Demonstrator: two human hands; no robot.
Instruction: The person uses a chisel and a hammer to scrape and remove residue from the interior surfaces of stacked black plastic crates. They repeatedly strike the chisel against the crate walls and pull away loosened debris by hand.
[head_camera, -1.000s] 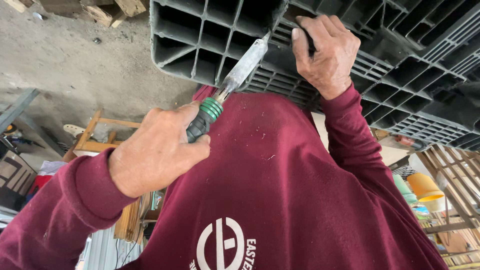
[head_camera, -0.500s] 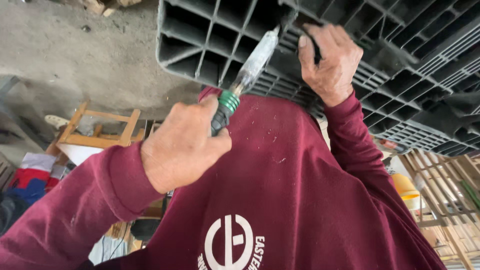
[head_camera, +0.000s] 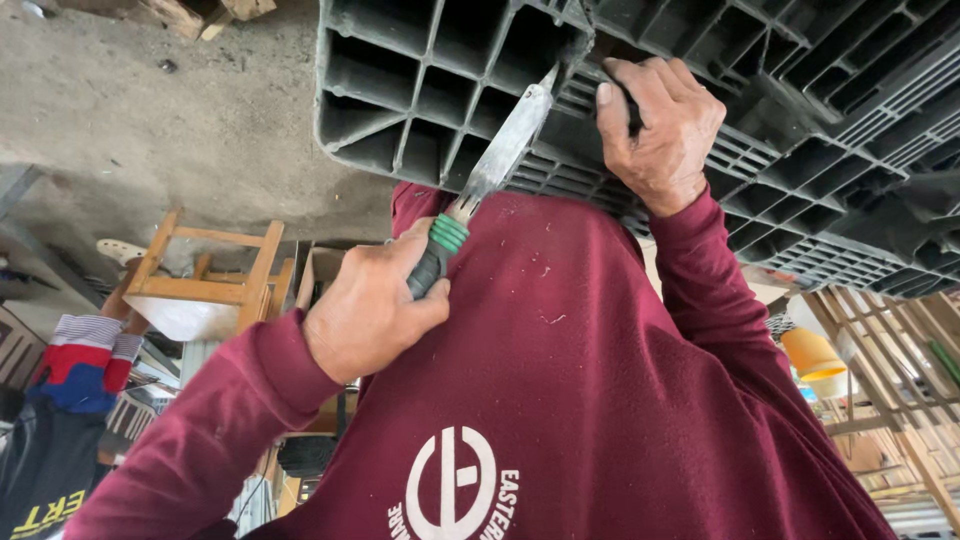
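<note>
My left hand (head_camera: 372, 312) is closed round the green and black handle of a knife (head_camera: 497, 160). The worn metal blade points up and right, and its tip meets a rib of a dark grey plastic pallet (head_camera: 420, 90). On the pallet's ribbed edge, just right of the blade tip, my right hand (head_camera: 658, 118) grips with curled fingers. Both arms are in maroon sleeves. My maroon shirt, dotted with small pale shavings, fills the lower part of the head view.
The pallet lies on a grey concrete floor (head_camera: 150, 130). A wooden stool (head_camera: 205, 270) stands at the left. Another person in red, white, blue and black clothing (head_camera: 60, 400) is at the lower left. An orange container (head_camera: 812, 355) and wooden slats (head_camera: 900, 400) sit at the right.
My left hand has moved right and closer to the pallet, bringing the blade tip up against the rib beside my right hand. My right hand has kept its grip on the pallet edge.
</note>
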